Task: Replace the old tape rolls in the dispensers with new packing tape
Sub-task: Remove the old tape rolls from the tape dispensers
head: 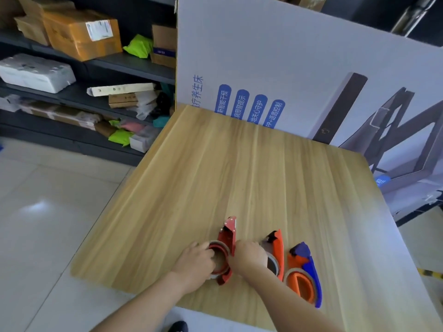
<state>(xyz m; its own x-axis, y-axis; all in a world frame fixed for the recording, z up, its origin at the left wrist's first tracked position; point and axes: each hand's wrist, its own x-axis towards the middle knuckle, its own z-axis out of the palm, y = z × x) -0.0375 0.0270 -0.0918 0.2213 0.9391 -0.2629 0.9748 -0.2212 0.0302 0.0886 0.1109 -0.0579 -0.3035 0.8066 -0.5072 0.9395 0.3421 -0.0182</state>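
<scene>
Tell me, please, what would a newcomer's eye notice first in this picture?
Both hands meet near the front edge of the wooden table: the left hand grips the tape roll in a red dispenser, which the right hand holds. Right of them lie an orange dispenser and a blue-and-orange dispenser. A big white printed box stands behind the table.

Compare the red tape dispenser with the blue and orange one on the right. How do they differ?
The red dispenser is all red; the blue dispenser has a blue frame and orange hub. Both hands work the red dispenser, the left hand gripping its roll, the right hand holding its frame; the blue dispenser lies untouched. The red dispenser is leftmost, the blue dispenser rightmost. Both lie on the table, noses pointing away.
</scene>
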